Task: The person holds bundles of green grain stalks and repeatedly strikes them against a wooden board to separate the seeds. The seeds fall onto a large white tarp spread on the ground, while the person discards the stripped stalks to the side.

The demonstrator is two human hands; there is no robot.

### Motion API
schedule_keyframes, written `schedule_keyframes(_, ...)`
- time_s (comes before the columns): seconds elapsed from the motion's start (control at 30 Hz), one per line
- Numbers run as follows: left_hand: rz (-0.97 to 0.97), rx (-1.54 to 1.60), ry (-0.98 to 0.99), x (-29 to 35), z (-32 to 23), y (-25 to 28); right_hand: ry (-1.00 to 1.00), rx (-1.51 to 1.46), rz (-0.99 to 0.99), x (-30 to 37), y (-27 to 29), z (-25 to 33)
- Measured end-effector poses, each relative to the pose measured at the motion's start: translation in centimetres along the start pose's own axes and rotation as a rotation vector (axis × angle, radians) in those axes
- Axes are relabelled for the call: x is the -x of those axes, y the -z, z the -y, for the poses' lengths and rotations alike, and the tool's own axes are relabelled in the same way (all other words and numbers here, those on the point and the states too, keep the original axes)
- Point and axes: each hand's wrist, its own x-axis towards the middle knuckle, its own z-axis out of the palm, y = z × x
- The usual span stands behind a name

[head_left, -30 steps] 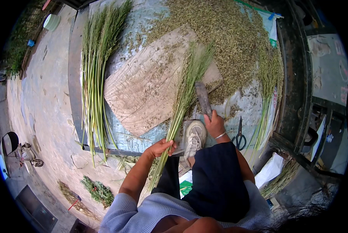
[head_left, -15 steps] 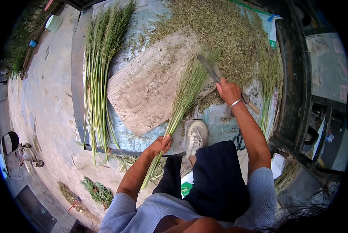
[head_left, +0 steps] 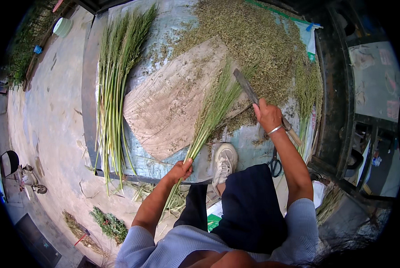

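Note:
My left hand (head_left: 181,171) is closed round the lower stems of a small bundle of green broomcorn stalks (head_left: 206,123). Their feathery heads spread over the right part of a worn wooden board (head_left: 164,98). In my right hand (head_left: 269,117) is a long flat metal blade (head_left: 246,86), its tip touching or just above the heads; I cannot tell which. A pale wooden handle (head_left: 294,135) shows beyond my wrist, roughly in line with the blade. Loose seed (head_left: 258,40) lies thickly behind and right of the board. My shoe (head_left: 226,164) rests at the board's near side.
A larger bundle of uncombed stalks (head_left: 115,98) lies to the left on the blue sheet (head_left: 139,71). More stalks with thin heads (head_left: 308,89) lie along the right edge. Black-handled scissors (head_left: 276,167) sit beside my knee. A dark metal frame (head_left: 336,89) borders the right side.
My right hand and the blade have shifted slightly right and toward me, away from the stalk heads' middle. My left hand keeps its hold; the whole view has tilted a little.

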Motion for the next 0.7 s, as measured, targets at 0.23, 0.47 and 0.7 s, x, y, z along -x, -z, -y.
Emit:
schedule_keyframes(0.23,-0.021,-0.032,0.021,0.3,0.1,0.5,0.142,-0.142,0.173,2.7,-2.3,1.4)
schedule_keyframes(0.47,0.008,-0.06,0.042,0.2,-0.8,1.2,0.257,-0.195,0.01,1.8,-1.1,2.7)
schedule_keyframes(0.7,0.013,-0.077,0.01,0.2,-0.5,0.9,0.024,-0.098,0.134,0.5,-2.1,1.0)
